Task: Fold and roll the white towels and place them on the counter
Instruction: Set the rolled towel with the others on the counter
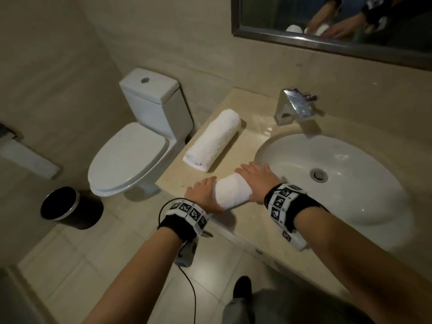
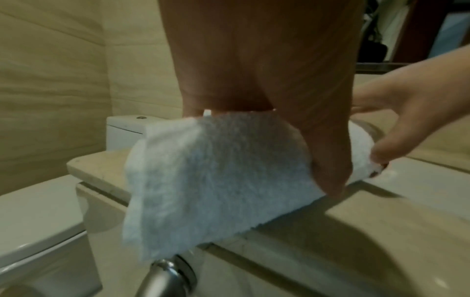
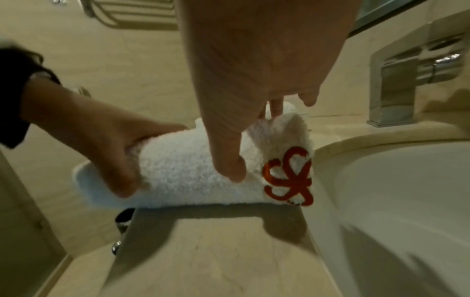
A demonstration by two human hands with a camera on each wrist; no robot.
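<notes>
Here both hands' fingers [image 3: 230,160] curl around a fluffy rolled towel [image 1: 233,191] on the glossy counter [image 1: 245,146].

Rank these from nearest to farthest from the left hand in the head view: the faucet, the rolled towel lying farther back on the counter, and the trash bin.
From the left hand:
1. Rolled towel, just beyond it on the counter.
2. Trash bin, on the floor to its left.
3. Faucet, back right behind the sink.

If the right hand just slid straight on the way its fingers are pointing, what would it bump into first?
Probably the other rolled towel. The right hand holds the near towel with fingers pointing away and to the left across the counter. Only bare counter lies between, though depth is hard to judge.
</notes>
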